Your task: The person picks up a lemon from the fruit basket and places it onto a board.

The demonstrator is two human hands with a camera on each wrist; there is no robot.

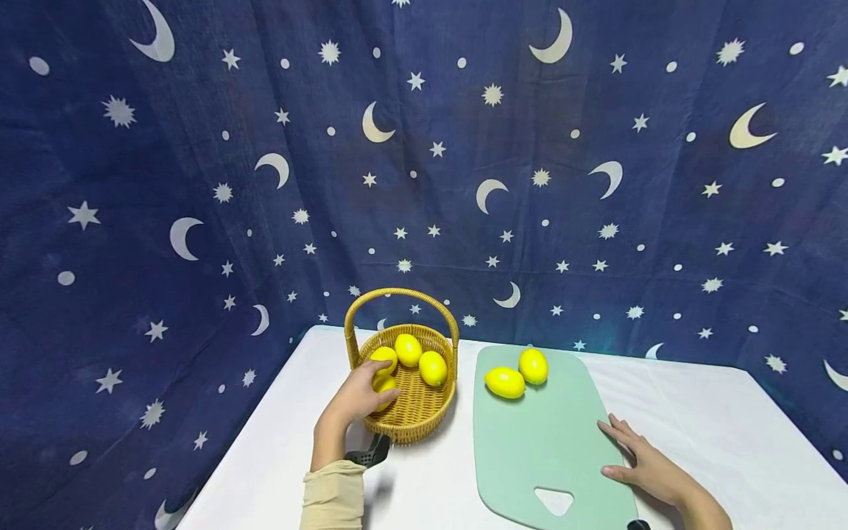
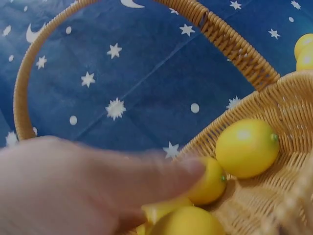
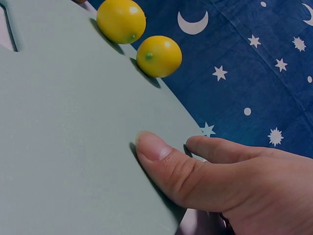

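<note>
My left hand point(image 1: 358, 394) reaches over the left side of a wicker basket point(image 1: 414, 434), thumb and fingers spread around a lemon point(image 1: 384, 392). In the left wrist view the thumb point(image 2: 142, 178) stretches out straight and blurred above the lemons. Another lemon point(image 1: 383, 358) lies by the fingertips, and two more lemons, one at the back point(image 1: 408, 350) and one at the right point(image 1: 433, 368), rest in the basket. My right hand point(image 1: 645, 464) rests at the right edge of a pale green cutting board point(image 1: 543, 442), its fingers extended; the thumb point(image 3: 156, 152) lies over the board.
Two lemons, one lying sideways point(image 1: 505, 383) and one behind it point(image 1: 533, 366), sit on the board's far end. The basket's tall handle point(image 1: 400, 291) arches over it. A white table point(image 1: 424, 486) bears everything, backed by a blue star-and-moon cloth point(image 1: 450, 184).
</note>
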